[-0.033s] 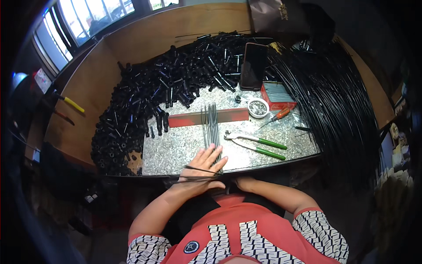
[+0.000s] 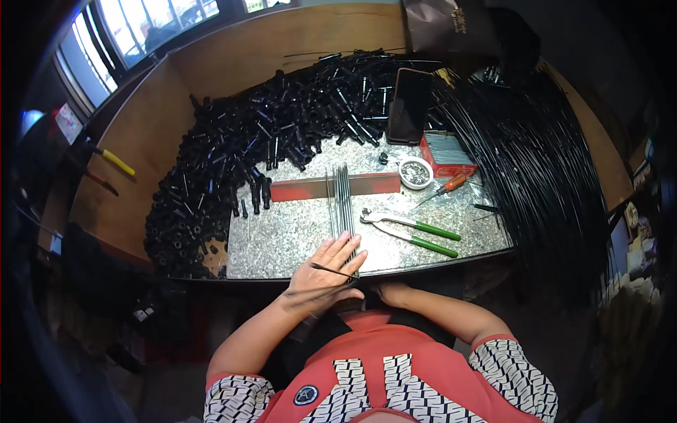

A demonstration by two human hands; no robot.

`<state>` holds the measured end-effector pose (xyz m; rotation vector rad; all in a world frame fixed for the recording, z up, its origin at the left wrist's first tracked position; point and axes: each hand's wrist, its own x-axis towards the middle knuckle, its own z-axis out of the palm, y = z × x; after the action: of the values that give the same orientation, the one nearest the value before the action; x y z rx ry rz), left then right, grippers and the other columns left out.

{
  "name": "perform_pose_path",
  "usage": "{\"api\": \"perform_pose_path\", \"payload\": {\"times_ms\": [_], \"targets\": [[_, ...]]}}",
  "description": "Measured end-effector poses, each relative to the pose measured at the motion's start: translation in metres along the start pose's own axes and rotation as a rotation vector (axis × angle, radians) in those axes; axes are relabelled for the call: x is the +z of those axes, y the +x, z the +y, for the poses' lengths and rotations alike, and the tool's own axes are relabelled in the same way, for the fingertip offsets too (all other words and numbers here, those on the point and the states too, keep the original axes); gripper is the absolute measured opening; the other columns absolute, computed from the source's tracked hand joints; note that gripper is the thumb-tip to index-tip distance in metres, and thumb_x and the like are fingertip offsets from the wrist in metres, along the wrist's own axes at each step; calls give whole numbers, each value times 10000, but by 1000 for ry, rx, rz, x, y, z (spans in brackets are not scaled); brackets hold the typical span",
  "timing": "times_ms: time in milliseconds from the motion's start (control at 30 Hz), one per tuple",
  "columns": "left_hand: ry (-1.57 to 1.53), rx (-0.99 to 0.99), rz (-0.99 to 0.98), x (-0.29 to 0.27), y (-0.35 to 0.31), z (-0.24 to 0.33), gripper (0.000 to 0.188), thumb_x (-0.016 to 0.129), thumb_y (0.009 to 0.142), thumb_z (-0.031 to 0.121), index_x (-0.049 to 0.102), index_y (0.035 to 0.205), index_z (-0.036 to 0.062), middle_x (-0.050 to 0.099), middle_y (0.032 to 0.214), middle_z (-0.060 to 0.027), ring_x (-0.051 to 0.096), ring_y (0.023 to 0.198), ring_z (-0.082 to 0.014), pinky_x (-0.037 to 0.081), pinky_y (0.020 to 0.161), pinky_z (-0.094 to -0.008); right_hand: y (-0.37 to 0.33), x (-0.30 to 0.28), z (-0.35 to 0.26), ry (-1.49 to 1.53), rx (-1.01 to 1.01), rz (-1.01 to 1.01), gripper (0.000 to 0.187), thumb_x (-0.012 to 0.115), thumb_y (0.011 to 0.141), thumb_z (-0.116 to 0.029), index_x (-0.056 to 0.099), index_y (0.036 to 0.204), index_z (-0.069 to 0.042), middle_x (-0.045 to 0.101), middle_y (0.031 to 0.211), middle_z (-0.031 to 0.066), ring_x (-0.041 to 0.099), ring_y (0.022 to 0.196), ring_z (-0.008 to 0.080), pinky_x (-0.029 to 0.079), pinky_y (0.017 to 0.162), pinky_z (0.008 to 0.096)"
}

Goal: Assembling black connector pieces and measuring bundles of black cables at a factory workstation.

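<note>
My left hand (image 2: pixel 326 271) lies flat with its fingers stretched out, palm down on a bundle of thin metal rods (image 2: pixel 343 197) at the table's front edge. The rods point away from me and rest across a long red and grey bar (image 2: pixel 296 189). Over the back of this hand pass thin dark rods (image 2: pixel 330 270), partly blurred. My right hand (image 2: pixel 390 293) is low, just below the front edge; its fingers are hidden, so what it holds does not show. Pincers with green handles (image 2: pixel 423 237) lie to the right of the bundle.
Black tubular parts (image 2: pixel 233 148) are heaped at left and back. A phone (image 2: pixel 409 106) leans upright beside a red box (image 2: pixel 449 169), a white bowl of small bits (image 2: pixel 415 173) and an orange-handled screwdriver (image 2: pixel 453 184). Long black rods (image 2: pixel 543 162) fill the right. Wooden boards (image 2: pixel 127 183) wall the table.
The dark rods crossing my left hand have shifted, and fewer show clearly. Both hands stay in nearly the same place.
</note>
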<state>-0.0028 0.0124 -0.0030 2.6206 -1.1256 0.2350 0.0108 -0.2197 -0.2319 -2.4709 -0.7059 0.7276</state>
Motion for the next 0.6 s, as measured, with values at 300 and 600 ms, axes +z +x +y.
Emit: {"api": "perform_pose_path", "payload": {"times_ms": [300, 600], "targets": [[145, 65, 73, 8, -8, -8, 709, 679, 728, 385, 456, 1327, 80, 422, 1401, -107, 362, 1323, -292, 274, 1071, -482, -87, -148, -108, 221, -378, 111, 233, 555, 896, -128, 595, 1061, 32, 642, 939, 222, 631, 867, 369, 506, 758, 386], [97, -82, -5, 4, 0, -2, 783, 619, 765, 491, 382, 1382, 71, 340, 1447, -131, 270, 1364, -297, 219, 1097, -473, -99, -215, -112, -272, -270, 781, 186, 680, 760, -53, 629, 925, 15, 572, 1038, 165, 552, 939, 326, 465, 788, 376]]}}
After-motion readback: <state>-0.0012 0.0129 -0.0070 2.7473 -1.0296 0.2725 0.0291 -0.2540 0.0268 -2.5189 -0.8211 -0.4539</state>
